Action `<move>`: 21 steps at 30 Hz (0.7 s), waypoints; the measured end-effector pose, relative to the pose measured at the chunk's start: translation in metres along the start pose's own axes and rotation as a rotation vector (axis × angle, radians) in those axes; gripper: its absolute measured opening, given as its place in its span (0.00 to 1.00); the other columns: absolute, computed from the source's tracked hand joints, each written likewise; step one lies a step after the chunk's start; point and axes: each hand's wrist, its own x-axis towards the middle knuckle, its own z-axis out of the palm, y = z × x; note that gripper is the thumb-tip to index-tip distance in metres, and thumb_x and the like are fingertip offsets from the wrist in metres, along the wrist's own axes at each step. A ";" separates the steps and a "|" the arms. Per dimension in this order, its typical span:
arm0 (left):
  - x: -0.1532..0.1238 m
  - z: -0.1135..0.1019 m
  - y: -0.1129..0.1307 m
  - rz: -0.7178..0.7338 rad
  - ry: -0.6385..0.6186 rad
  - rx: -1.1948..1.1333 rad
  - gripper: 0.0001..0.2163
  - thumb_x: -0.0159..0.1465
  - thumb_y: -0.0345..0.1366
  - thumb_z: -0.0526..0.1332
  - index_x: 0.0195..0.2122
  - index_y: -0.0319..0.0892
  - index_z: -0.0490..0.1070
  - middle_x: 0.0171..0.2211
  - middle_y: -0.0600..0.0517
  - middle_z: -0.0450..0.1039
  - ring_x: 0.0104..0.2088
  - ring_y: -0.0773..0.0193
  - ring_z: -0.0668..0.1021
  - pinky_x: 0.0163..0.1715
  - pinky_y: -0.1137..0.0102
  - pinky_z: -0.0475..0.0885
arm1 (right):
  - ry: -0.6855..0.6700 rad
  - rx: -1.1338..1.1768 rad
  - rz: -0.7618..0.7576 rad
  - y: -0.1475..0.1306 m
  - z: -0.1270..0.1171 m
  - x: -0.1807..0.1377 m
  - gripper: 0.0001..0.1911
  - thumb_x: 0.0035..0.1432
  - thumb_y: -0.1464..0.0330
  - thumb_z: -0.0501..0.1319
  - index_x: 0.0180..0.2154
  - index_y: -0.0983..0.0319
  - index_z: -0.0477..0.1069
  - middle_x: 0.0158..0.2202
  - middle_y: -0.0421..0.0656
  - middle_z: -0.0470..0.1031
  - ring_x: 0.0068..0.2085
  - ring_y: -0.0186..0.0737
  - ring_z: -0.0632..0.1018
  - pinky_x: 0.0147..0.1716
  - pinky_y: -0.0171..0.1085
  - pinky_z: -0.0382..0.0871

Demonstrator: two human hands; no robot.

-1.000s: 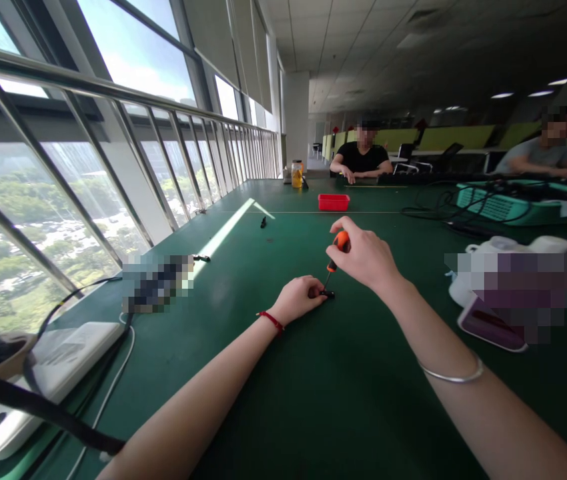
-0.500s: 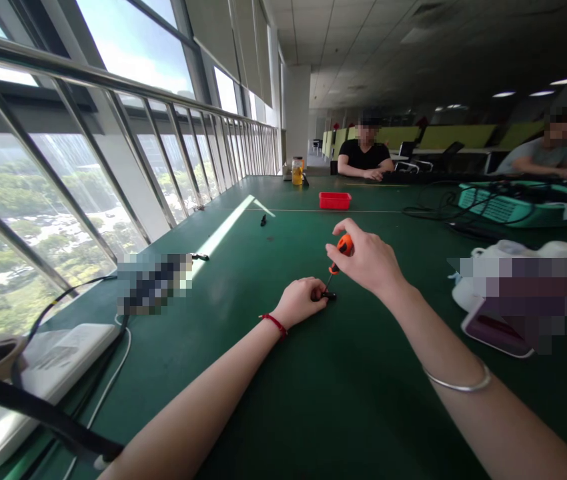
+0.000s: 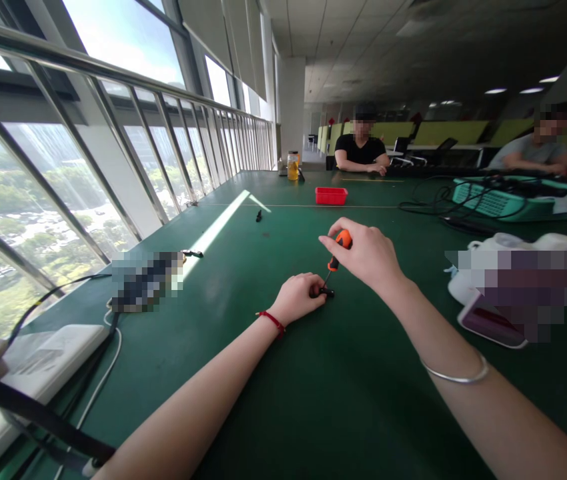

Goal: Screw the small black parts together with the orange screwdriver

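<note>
On the green table (image 3: 243,373), my left hand (image 3: 297,297) is closed on a small black part (image 3: 327,292), whose kind I cannot make out. Part of that piece is hidden under my fingers. My right hand (image 3: 369,252) grips the orange and black handle of a screwdriver (image 3: 334,263). The screwdriver leans a little, its thin shaft pointing down to the black part beside my left fingertips. Whether the tip sits in a screw is too small to tell.
Beyond my hands stands a red bin (image 3: 331,196). A small black piece (image 3: 259,216) lies farther left. To the right are a teal basket (image 3: 513,203) with cables and a white object (image 3: 508,243). A power strip (image 3: 43,373) lies at left. Two people sit across.
My right fingers have shifted slightly on the screwdriver handle, the thumb and index finger now reaching past it. The whole view has moved a little. My left hand keeps its hold.
</note>
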 end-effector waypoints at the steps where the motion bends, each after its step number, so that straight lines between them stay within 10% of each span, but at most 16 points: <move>1: 0.000 0.000 0.000 0.007 0.001 0.003 0.05 0.54 0.34 0.59 0.32 0.42 0.71 0.28 0.55 0.71 0.31 0.66 0.72 0.30 0.74 0.65 | 0.006 -0.005 0.005 0.000 0.000 0.000 0.13 0.56 0.55 0.51 0.38 0.55 0.65 0.24 0.38 0.71 0.27 0.39 0.71 0.22 0.33 0.53; 17: 0.001 0.002 -0.002 0.020 0.011 0.017 0.05 0.57 0.36 0.59 0.32 0.42 0.71 0.27 0.55 0.69 0.28 0.67 0.70 0.28 0.73 0.63 | 0.015 0.060 0.020 -0.001 0.000 -0.001 0.19 0.50 0.60 0.56 0.45 0.55 0.62 0.26 0.37 0.71 0.25 0.39 0.69 0.22 0.33 0.53; 21: 0.001 0.004 -0.003 0.029 0.027 0.029 0.05 0.57 0.36 0.59 0.32 0.42 0.71 0.27 0.55 0.69 0.29 0.66 0.70 0.30 0.72 0.64 | 0.035 0.055 0.033 0.000 0.002 -0.001 0.12 0.52 0.55 0.54 0.34 0.56 0.65 0.24 0.38 0.70 0.25 0.38 0.68 0.22 0.33 0.52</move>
